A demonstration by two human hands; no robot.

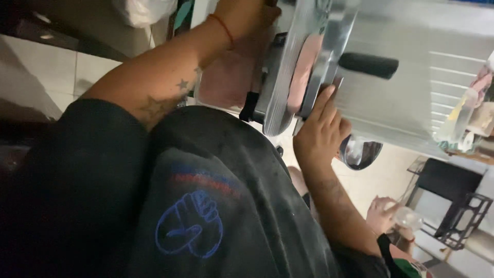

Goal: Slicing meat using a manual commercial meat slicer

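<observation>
Steel slicer blade (288, 67) sits beside right hand (320, 135), fingers flat open; left hand (247, 15) grip unclear

The slicer (411, 77) is bright brushed metal with a smooth round blade (285, 77); its handle (368, 65) is matt black plastic. The meat (301, 72) looks moist and pink. The shirt (216, 206) is matt dark cloth

One view only, from the head camera, tilted steeply down and rolled sideways. It looks along the person's dark printed shirt (206, 206) toward a shiny metal slicing machine (309, 56), very close up. Pale tiled floor (386, 175) shows beyond.
</observation>
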